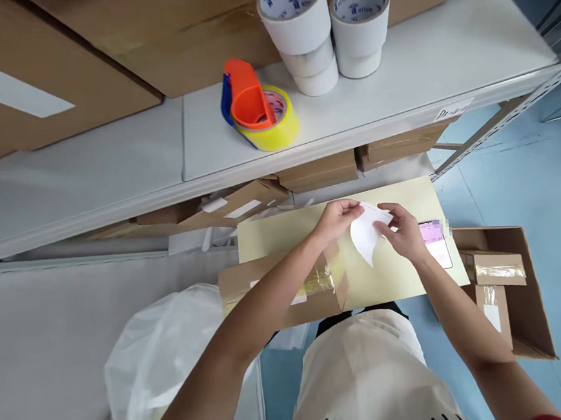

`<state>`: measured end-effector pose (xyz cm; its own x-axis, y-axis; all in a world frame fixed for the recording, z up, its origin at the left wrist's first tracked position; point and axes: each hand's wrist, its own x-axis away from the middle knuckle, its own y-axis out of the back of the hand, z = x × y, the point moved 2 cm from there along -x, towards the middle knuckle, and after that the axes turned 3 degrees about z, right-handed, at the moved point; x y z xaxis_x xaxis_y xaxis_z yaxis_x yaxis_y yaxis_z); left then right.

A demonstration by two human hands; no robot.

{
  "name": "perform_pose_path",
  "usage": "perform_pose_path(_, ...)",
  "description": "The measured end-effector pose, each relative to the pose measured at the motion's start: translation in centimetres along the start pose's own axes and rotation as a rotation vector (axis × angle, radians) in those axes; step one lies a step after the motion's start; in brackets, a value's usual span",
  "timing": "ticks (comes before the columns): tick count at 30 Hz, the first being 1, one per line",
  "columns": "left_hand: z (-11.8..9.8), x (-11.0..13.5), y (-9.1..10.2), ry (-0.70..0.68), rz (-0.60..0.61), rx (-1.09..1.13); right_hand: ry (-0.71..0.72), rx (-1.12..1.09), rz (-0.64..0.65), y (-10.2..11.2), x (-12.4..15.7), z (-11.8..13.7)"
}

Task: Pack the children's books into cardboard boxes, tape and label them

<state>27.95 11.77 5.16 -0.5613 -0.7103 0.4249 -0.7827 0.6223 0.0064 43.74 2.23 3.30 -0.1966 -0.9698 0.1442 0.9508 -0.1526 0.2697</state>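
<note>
My left hand (338, 219) and my right hand (405, 232) both pinch a white curling paper sheet (367, 237), one at its upper left, the other at its right edge. The sheet hangs just above a pale yellow flat envelope (402, 278) that lies across my lap. A taped brown cardboard box (279, 288) sits under my left forearm, against the envelope's left side. A phone with a pink screen (436, 242) lies on the envelope beside my right hand.
A white shelf (444, 67) above holds an orange and blue tape dispenser with yellow tape (257, 108), two stacks of white tape rolls (327, 31) and big cardboard boxes (103, 49). An open box (520, 294) with small parcels stands at right. A clear plastic bag (166, 361) lies lower left.
</note>
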Motion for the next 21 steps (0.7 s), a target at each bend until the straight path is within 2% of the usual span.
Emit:
perform_pose_path(5,1.8,8.2,0.8,0.046,0.132,0.149,0.018,0.023,-0.206,-1.5,4.5,2.7)
perform_pose_path(8,3.4,12.6,1.9,0.028,0.117,0.153,0.028,0.055,-0.256,-2.9,7.1,3.6)
perform_pose_path(11,4.7,16.3,2.8,0.005,0.062,0.173,0.071,0.134,-0.282,-5.3,9.3,4.6)
perform_pose_path(13,5.4,18.5,3.5,-0.034,-0.028,0.205,0.172,0.263,-0.338,-7.3,10.6,5.8)
perform_pose_path(16,6.3,21.2,4.7,-0.124,-0.175,0.249,0.423,0.556,-0.481,-10.7,13.2,8.5)
perform_pose_path(19,6.7,23.5,5.9,-0.232,-0.250,0.252,0.643,0.806,-0.493,-14.7,16.3,10.7)
perform_pose_path(21,6.9,25.0,6.7,-0.266,-0.281,0.246,0.704,0.898,-0.543,-16.7,17.9,11.6)
